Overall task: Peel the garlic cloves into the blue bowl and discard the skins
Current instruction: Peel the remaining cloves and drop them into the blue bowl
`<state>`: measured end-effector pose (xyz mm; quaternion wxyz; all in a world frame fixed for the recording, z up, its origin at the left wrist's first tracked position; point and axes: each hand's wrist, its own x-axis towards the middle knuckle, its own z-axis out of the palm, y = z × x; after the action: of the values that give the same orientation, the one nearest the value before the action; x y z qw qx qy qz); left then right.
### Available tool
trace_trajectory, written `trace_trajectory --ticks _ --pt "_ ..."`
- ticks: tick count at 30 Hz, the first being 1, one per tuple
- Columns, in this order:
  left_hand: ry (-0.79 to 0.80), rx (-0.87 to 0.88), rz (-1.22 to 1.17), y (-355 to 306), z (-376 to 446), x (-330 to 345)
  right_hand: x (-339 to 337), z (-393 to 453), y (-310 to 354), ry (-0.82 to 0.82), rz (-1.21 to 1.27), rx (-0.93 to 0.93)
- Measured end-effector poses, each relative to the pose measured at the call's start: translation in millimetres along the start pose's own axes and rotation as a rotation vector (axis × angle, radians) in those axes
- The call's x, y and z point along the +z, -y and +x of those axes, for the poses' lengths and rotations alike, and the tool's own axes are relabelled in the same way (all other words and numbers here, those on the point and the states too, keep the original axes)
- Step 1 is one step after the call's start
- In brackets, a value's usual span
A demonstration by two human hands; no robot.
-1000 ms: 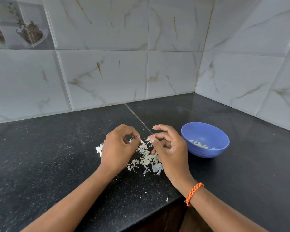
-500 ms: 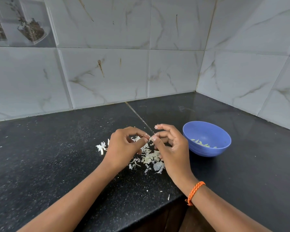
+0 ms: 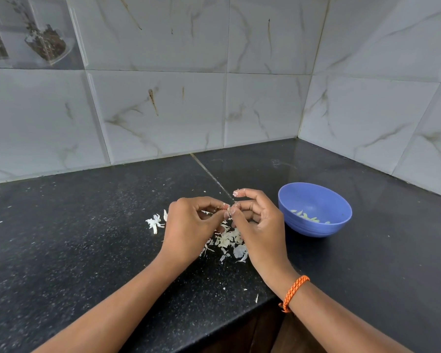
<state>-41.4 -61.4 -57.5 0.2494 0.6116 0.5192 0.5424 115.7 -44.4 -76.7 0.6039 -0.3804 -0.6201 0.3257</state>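
Both hands meet above the black speckled bench (image 3: 61, 250), fingertips together over a scattered pile of skins (image 3: 228, 239). The left hand (image 3: 189, 225) has its fingers curled, thumb and forefinger pinching a small garlic clove (image 3: 230, 208) at the point where the hands join. The right hand (image 3: 257, 225) pinches the same clove from the other side with its thumb and a curled finger, while its forefinger arches above, the tip raised clear of the clove. The clove is mostly hidden by the fingertips; how much skin remains on it cannot be told. The pile of skins lies on the bench directly under and between the hands, with one separate white tuft of skin (image 3: 154, 222) just left of the left hand and a few stray flakes near the front bench edge. The blue bowl (image 3: 316, 225) stands upright on the bench just to the right of the right hand, not touching it, and holds several pale peeled cloves (image 3: 308, 218) at its bottom. An orange braided band (image 3: 293, 293) circles the right wrist. Marbled wall tiles (image 3: 163, 110) back the bench on two sides.
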Motion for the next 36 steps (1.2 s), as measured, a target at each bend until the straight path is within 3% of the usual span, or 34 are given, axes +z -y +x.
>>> trace_trajectory --ticks 17,26,36 --pt "0.043 0.07 -0.142 6.0 -2.4 3.0 7.7 -0.5 -0.6 -0.045 -0.028 -0.054" --pt "0.063 -0.027 -0.452 5.3 0.9 0.5 8.4 3.3 5.4 0.045 0.25 0.109" --pt "0.027 -0.037 -0.422 11.8 5.1 -0.9 6.2 2.8 1.1 0.095 0.228 0.085"
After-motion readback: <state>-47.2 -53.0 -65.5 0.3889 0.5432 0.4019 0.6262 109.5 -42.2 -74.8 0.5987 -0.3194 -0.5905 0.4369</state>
